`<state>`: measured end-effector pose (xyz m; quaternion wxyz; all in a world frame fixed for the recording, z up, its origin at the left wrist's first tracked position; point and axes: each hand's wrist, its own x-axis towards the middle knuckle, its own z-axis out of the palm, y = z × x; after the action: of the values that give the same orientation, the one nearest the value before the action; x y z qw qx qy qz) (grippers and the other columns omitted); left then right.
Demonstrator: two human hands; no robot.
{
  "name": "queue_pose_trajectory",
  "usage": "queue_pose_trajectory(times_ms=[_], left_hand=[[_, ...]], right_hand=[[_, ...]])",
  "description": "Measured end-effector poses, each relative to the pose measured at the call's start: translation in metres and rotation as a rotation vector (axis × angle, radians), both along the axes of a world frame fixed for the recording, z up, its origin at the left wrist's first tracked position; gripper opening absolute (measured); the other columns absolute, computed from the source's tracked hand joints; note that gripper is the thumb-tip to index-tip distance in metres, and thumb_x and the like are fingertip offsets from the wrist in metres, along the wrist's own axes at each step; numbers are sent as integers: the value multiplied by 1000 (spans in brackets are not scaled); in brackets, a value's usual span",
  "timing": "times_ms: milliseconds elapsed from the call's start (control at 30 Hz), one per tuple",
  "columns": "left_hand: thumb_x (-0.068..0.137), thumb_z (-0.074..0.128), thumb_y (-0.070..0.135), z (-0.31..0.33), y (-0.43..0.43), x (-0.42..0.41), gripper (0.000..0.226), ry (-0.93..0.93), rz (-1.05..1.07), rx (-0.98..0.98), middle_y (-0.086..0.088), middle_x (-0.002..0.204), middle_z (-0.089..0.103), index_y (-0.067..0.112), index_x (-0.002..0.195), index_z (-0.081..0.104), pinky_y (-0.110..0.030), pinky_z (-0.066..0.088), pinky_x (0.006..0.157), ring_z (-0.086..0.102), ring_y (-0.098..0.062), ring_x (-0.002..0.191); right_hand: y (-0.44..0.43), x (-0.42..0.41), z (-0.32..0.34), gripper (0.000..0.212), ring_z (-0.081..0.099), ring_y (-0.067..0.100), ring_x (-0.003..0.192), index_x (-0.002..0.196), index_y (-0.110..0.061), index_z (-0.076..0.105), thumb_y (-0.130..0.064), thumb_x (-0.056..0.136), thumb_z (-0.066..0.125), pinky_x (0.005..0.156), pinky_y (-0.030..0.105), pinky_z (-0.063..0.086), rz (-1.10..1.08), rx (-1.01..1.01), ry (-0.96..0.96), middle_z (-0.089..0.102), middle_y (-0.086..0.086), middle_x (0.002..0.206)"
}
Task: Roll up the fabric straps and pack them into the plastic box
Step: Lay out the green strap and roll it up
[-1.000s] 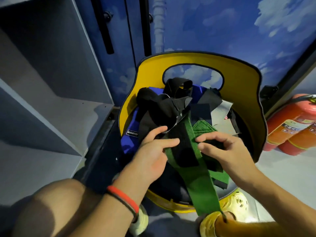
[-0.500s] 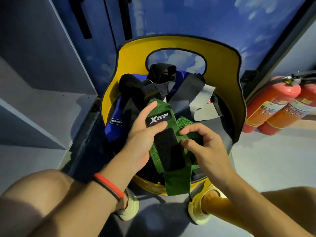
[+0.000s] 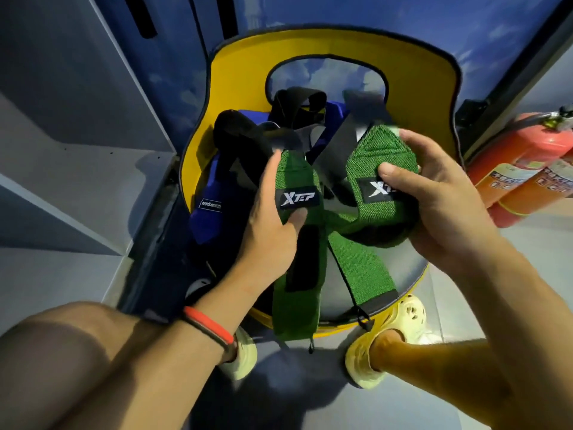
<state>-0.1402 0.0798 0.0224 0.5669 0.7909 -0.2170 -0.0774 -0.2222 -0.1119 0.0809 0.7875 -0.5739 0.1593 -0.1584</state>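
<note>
Left hand (image 3: 269, 234), right hand (image 3: 446, 209) now hold separate straps (image 3: 370, 156).

**A:** Pretty dim, with a blue cast over everything. The yellow chair (image 3: 434, 97) is the brightest bit. It throws a shadow left onto the shelf (image 3: 93, 181), and the floor (image 3: 279, 383) below it goes nearly black.

**B:** Wide lens too, so the shelf edges left of the chair bow. The black straps (image 3: 294, 100) on the chair are smeared and the fire extinguishers (image 3: 527, 169) to its right are soft, but the green strap (image 3: 297, 169) logo is sharp.
</note>
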Motion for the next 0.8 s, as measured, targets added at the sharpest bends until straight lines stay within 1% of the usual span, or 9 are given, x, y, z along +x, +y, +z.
queue_pose_trajectory(times_ms=[67, 133, 233, 300, 367, 467, 567, 667, 800], left_hand=[[96, 63, 1, -9, -3, 4, 83, -76, 38, 29, 24, 152, 26, 30, 160, 19, 1, 25, 108, 22, 27, 133], [97, 62, -1, -9, -4, 8, 81, -76, 109, 26, 19, 156, 26, 29, 159, 19, 3, 20, 106, 18, 33, 129], [94, 59, -9, -1, 2, 13, 84, -202, 217, 55, 4, 166, 24, 27, 159, 20, 2, 13, 109, 14, 22, 140], [96, 57, -6, 6, 5, 15, 82, -243, 248, 78, 5, 166, 26, 30, 160, 20, 5, 13, 107, 17, 14, 141], [95, 61, -4, 12, 2, 12, 77, -213, 221, -5, 10, 158, 37, 29, 157, 30, 0, 21, 110, 27, 14, 138], [92, 67, -6, 13, -6, -8, 74, -103, 79, -161, 17, 144, 52, 35, 148, 42, -23, 41, 112, 45, 4, 136], [87, 60, -18, 4, -10, -19, 90, -43, 47, -126, 22, 141, 52, 55, 135, 39, -23, 40, 114, 46, 4, 136], [84, 52, -24, -4, -10, -14, 90, 47, -17, -157, 13, 144, 56, 49, 137, 45, -36, 42, 116, 48, -4, 138], [92, 47, -20, -11, -12, -18, 90, 45, -60, -141, 13, 161, 36, 41, 155, 29, -42, 31, 123, 29, -4, 150]], right_hand=[[3, -8, 8, 44, 74, 25, 95, 134, -7, 61, -3, 90, 58, 82, 38, 62, 251, 176, 80, 73, 15, 116], [1, -15, 9, 36, 74, 27, 98, 128, -4, 65, -6, 93, 57, 90, 41, 61, 456, 214, 165, 73, 18, 116], [-5, -24, 7, 47, 71, 34, 105, 131, 6, 58, -12, 89, 68, 103, 49, 51, 620, 277, 224, 67, 27, 123], [-2, -29, 7, 50, 72, 33, 100, 128, 7, 57, -12, 85, 76, 99, 47, 55, 660, 348, 169, 67, 27, 116], [9, -29, 6, 35, 73, 30, 92, 118, 2, 62, -10, 87, 71, 87, 40, 61, 559, 320, 118, 71, 22, 106], [32, -14, -10, 23, 68, 27, 92, 113, -3, 65, -11, 91, 66, 83, 34, 59, 273, 225, 87, 70, 18, 103], [46, 0, -29, 9, 68, 18, 90, 98, -14, 72, -12, 93, 65, 84, 30, 53, 119, 70, 44, 74, 8, 95], [46, 5, -33, 17, 71, 19, 93, 106, -13, 70, -9, 100, 55, 83, 30, 55, 61, 61, 71, 76, 7, 98], [41, 10, -32, 23, 70, 22, 95, 121, 0, 62, -11, 104, 50, 84, 34, 55, -21, 163, 108, 73, 14, 105]])
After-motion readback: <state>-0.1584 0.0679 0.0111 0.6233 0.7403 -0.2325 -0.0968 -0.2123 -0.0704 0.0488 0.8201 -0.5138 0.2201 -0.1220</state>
